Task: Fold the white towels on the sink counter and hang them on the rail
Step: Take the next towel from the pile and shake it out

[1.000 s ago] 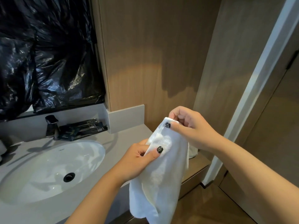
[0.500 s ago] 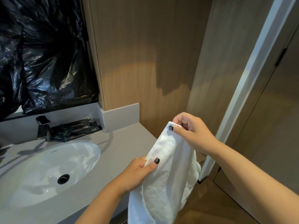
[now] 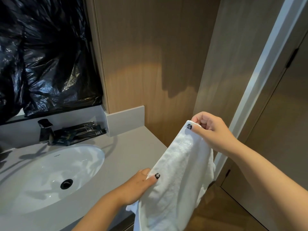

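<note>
Scanning from the left, I've got crumpled black plastic sheeting (image 3: 46, 55) covering the wall above the counter (image 3: 126, 154), glossy and creased. Below it, at the counter's back edge, a dark tap (image 3: 44, 130) stands over the basin, and just beside it lie some dark sachets (image 3: 80, 133), tucked against the back upstand. The white oval basin (image 3: 41, 177) sits sunk into the grey counter, its black drain (image 3: 66, 183) near the middle.

Now the action, off the counter's right front corner. My left hand (image 3: 135, 187) pinches the white towel (image 3: 176, 180) partway down its left edge, thumb on the near face, the other fingers hidden behind the cloth. The towel hangs in the air between both hands, clear of the counter top, its lower part draping past the counter's front edge and out of the bottom of the view. My right hand (image 3: 211, 130) is up higher, fingers curled tight, thumb and fingers nipping the towel's top corner. Both grips are narrow and closed on cloth.

Behind the hands, wood-grain wall panels (image 3: 150, 64), and at the far right a pale door frame (image 3: 260, 80).
</note>
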Demonstrator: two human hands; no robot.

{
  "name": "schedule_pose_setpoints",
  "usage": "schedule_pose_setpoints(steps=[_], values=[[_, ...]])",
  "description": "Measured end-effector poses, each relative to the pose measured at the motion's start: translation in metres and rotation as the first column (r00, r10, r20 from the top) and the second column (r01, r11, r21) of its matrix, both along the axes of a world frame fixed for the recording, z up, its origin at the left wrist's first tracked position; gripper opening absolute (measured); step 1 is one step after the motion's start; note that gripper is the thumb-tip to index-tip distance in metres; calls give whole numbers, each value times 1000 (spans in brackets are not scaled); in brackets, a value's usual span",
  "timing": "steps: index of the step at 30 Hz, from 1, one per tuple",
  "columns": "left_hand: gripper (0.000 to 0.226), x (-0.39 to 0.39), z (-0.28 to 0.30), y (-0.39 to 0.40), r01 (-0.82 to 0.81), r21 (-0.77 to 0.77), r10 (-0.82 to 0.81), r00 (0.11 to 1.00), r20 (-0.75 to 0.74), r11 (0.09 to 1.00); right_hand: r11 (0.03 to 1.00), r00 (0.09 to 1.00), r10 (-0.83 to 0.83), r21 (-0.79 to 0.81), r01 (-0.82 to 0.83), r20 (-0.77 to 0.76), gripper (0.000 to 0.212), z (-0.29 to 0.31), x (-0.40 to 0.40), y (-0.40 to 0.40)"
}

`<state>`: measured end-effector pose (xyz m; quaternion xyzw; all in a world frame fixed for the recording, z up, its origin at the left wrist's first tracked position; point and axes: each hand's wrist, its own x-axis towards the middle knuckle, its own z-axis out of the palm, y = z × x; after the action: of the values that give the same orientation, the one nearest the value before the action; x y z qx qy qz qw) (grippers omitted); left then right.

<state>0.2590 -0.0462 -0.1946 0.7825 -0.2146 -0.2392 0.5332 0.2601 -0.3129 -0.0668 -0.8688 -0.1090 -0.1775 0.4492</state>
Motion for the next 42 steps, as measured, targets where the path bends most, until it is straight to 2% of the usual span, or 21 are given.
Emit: schedule_pose_setpoints(steps=[2, 5, 8, 10, 12, 14, 19, 24, 27, 30, 34, 35, 37, 38, 39, 40, 42], values=[[76, 3, -6, 5, -34, 68, 29, 997, 70, 997, 1000, 1000, -16, 13, 16, 10, 10, 0, 1, -4], [70, 7, -9, 14, -24, 220, -17, 983, 182, 975, 998, 999, -49, 31, 48, 18, 9, -2, 4, -13], [67, 10, -8, 22, -7, 308, -42, 987, 153, 951, 994, 997, -82, 77, 80, 17, 9, -10, 6, -21], [64, 13, -7, 25, 22, 424, -94, 984, 149, 906, 989, 994, -107, 106, 105, 10, 11, -16, 9, -25], [57, 16, -5, 27, 35, 529, -175, 961, 216, 848, 981, 990, -141, 138, 139, 8, 12, -23, 12, -29], [52, 18, -3, 27, 8, 559, -200, 938, 283, 829, 970, 982, -188, 157, 185, 6, 11, -29, 16, -32], [43, 24, -6, 35, -60, 457, -97, 945, 312, 887, 928, 946, -323, 201, 314, 16, 11, -38, 25, -45], [38, 30, -6, 48, -211, 256, 125, 940, 317, 943, 871, 915, -402, 292, 395, -37, 12, -48, 30, -65], [33, 30, -3, 57, -327, 122, 287, 920, 267, 937, 852, 911, -403, 329, 407, -83, 12, -54, 30, -78], [34, 28, -4, 63, -483, -39, 481, 855, 195, 875, 838, 901, -414, 332, 432, -126, 11, -62, 28, -87], [23, 25, -11, 59, -675, -207, 687, 727, -17, 708, 831, 903, -382, 356, 428, -195, 10, -75, 27, -92], [26, 23, -13, 57, -702, -231, 713, 700, -50, 673, 828, 907, -362, 374, 419, -213, 10, -78, 27, -92], [47, 19, -16, 52, -753, -292, 767, 635, -88, 590, 821, 910, -330, 399, 408, -250, 9, -86, 27, -92], [59, 18, -18, 52, -770, -318, 792, 605, -86, 553, 821, 911, -321, 403, 404, -260, 10, -90, 27, -91], [60, 16, -21, 52, -778, -335, 813, 580, -59, 531, 823, 912, -311, 405, 399, -266, 9, -95, 27, -90], [50, 14, -21, 51, -784, -339, 829, 559, -21, 520, 825, 914, -302, 405, 393, -271, 9, -100, 27, -89], [12, 9, -19, 52, -779, -328, 835, 546, 66, 535, 833, 912, -289, 393, 390, -292, 6, -109, 28, -88]])
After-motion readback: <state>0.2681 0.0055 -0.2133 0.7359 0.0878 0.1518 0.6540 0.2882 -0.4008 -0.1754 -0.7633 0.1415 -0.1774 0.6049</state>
